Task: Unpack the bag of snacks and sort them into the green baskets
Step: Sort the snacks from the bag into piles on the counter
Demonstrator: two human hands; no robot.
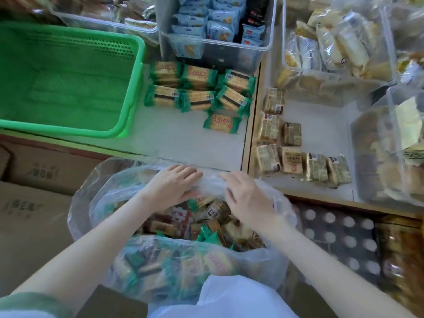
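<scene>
Left hand (172,182) and right hand (247,198) lie with loose, fairly straight fingers on the far rim of the clear bag of snacks (160,271), which stands open against the shelf edge. Beyond it, green-wrapped packets (199,92) lie beside a green basket (68,128), with brown packets (291,157) to their right.

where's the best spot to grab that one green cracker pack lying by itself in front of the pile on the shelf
Pinch the lone green pack across its narrow width at the middle, coming from above on the near side. It lies flat, long axis roughly left to right, its near edge is free, and the other green packs crowd only its far side.
</scene>
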